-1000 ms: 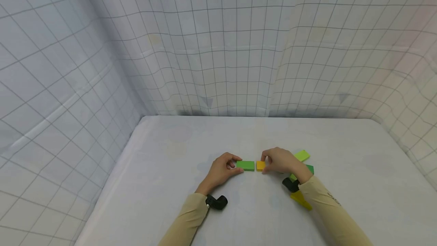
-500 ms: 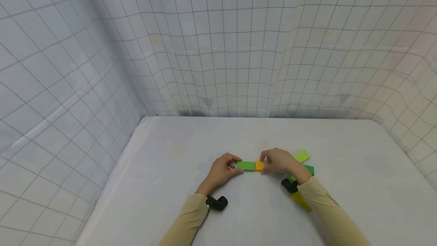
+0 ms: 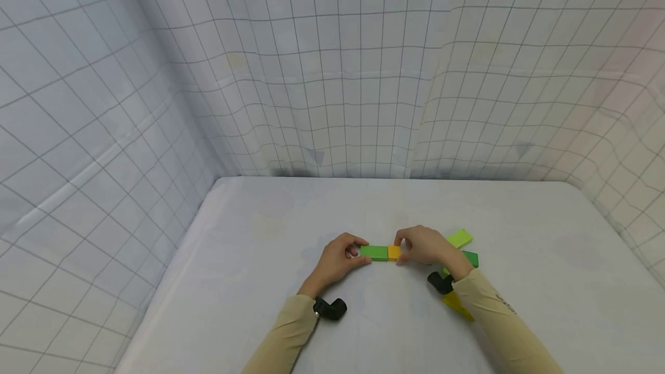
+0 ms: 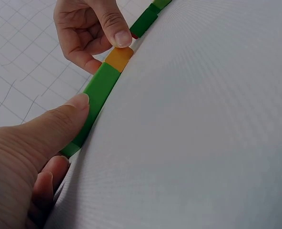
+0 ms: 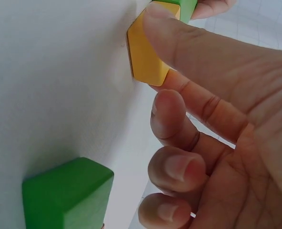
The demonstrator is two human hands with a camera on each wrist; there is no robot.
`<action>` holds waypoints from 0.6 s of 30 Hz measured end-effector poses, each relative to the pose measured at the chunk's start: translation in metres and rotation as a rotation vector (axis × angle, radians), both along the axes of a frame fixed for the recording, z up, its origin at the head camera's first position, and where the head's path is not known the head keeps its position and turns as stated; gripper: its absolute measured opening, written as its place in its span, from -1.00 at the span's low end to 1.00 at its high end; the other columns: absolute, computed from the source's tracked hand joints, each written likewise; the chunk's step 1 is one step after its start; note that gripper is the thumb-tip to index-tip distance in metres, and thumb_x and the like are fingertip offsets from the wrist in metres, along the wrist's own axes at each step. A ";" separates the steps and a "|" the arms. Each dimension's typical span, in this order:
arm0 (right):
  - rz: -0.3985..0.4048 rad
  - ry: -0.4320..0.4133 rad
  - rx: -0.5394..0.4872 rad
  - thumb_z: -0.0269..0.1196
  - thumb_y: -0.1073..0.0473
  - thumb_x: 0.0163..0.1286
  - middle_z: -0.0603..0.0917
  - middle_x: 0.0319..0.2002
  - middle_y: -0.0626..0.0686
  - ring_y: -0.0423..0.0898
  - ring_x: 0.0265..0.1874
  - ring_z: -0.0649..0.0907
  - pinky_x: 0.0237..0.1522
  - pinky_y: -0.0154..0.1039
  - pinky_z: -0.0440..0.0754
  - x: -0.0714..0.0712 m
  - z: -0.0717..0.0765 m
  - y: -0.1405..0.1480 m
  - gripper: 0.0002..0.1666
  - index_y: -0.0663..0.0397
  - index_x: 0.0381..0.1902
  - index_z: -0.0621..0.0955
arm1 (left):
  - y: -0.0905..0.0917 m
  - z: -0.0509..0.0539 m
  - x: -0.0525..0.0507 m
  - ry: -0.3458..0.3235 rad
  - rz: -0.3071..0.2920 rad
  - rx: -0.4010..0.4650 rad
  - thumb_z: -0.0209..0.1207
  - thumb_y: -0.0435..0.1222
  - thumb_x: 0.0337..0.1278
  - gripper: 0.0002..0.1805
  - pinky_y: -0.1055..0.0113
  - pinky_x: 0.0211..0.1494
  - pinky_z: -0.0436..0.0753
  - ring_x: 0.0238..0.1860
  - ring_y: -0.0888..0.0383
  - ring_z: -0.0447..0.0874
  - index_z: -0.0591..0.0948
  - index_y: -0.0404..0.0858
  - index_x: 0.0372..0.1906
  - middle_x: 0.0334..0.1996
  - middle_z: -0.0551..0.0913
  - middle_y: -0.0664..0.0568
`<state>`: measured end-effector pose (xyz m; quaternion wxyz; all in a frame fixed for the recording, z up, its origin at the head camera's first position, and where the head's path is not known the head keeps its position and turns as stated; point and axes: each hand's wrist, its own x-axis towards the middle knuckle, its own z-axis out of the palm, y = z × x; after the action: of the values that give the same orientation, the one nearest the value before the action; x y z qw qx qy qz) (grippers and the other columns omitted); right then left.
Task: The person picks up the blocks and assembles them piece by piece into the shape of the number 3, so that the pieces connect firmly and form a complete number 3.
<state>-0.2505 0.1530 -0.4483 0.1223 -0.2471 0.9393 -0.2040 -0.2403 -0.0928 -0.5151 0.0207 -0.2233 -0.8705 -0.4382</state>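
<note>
A bright green block [image 3: 374, 253] lies flat on the white table, its left end pinched between thumb and forefinger of my left hand [image 3: 332, 261]. Against its right end sits an orange block [image 3: 393, 253], which my right hand [image 3: 426, 246] pinches between thumb and finger. In the left wrist view the green block [image 4: 99, 90] and the orange block [image 4: 118, 59] touch end to end. The right wrist view shows the orange block [image 5: 148, 55] under my right thumb, the other fingers curled beside it.
Right of my right hand lie a lime block [image 3: 460, 238], a dark green block [image 3: 471, 258] and a yellow piece [image 3: 457, 306], partly covered by my arm. A grid-patterned curtain [image 3: 332, 74] stands behind the table [image 3: 249, 218].
My right hand has moved slightly left with the orange block, and the gap between it and the green block has closed. My left hand has stayed nearly still.
</note>
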 end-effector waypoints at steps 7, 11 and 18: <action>0.005 -0.006 0.009 0.45 0.06 0.10 0.44 -0.54 -0.08 -0.14 -0.55 0.40 -0.49 -0.25 0.33 0.001 0.001 0.000 -0.67 -0.03 -0.19 0.62 | 0.000 0.000 0.000 0.005 -0.001 0.000 0.40 -0.08 -0.04 -0.62 0.40 -0.31 0.48 -0.40 0.30 0.46 0.67 -0.10 -0.07 -0.36 0.50 0.22; 0.000 -0.008 0.007 0.45 0.07 0.10 0.44 -0.55 -0.09 -0.15 -0.55 0.40 -0.50 -0.26 0.31 0.002 0.001 -0.001 -0.68 -0.04 -0.20 0.62 | 0.000 0.000 0.000 0.008 -0.001 -0.003 0.40 -0.09 -0.04 -0.62 0.40 -0.31 0.48 -0.40 0.30 0.46 0.67 -0.10 -0.07 -0.37 0.49 0.22; 0.009 -0.011 -0.028 0.46 0.02 0.08 0.44 -0.56 -0.10 -0.16 -0.57 0.40 -0.50 -0.25 0.33 0.002 -0.002 0.000 -0.58 -0.02 -0.12 0.61 | 0.000 0.001 0.000 0.003 0.000 -0.005 0.40 -0.09 -0.04 -0.62 0.40 -0.31 0.48 -0.40 0.30 0.46 0.67 -0.10 -0.08 -0.37 0.49 0.22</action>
<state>-0.2484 0.1532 -0.4502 0.1249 -0.2519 0.9346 -0.2179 -0.2400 -0.0928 -0.5143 0.0216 -0.2238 -0.8716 -0.4357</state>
